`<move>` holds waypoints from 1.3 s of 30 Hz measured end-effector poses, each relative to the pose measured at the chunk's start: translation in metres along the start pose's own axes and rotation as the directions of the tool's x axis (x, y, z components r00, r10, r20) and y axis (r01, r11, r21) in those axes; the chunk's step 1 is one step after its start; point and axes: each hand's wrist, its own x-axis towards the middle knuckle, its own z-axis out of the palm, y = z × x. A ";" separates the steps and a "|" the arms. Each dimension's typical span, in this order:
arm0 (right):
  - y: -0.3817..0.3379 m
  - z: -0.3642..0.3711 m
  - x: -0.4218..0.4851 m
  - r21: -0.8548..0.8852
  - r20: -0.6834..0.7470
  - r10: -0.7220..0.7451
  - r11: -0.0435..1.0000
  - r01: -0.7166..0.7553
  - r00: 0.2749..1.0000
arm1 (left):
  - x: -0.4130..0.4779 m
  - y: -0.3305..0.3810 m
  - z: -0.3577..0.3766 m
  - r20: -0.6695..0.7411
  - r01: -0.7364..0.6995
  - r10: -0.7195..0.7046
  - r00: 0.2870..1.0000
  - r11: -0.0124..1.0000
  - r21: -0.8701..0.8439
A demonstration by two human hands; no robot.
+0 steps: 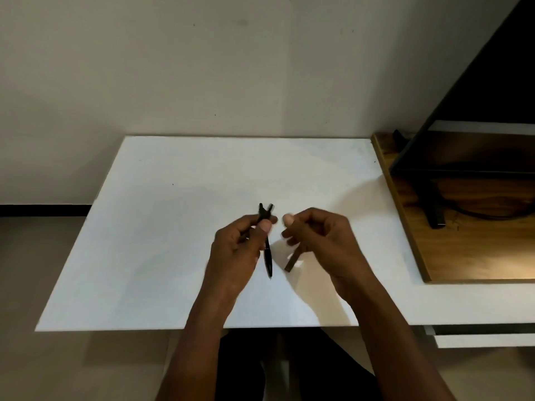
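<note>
Above the middle of the white table (173,227), the left hand (237,250) pinches a black pen (267,250) near its forked top, tip pointing down. Just beside it, the right hand (321,238) curls its fingers round a short brown stick (291,263). The two pieces are apart. If the hands push them together crooked, one could slip and drop onto the table. At the table's right side sits a wooden board (477,256) with a black stand (434,209) on it, well away from the hands, so nothing is in their way.

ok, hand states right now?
Left hand grips a black pen.
Right hand holds a brown stick.
</note>
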 end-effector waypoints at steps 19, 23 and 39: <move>0.014 -0.003 0.004 -0.130 -0.075 -0.021 0.992 0.012 0.997 | 0.000 -0.010 0.007 0.083 -0.136 0.111 0.990 0.882 0.451; 0.013 -0.004 0.006 0.037 -0.125 0.032 0.999 -0.028 0.992 | 0.001 -0.012 0.004 0.080 -0.114 0.088 0.993 0.902 0.417; 0.019 -0.032 0.003 -0.738 -0.368 -0.237 0.662 -0.128 0.899 | 0.004 -0.021 0.003 0.003 -0.086 0.092 0.996 0.913 0.399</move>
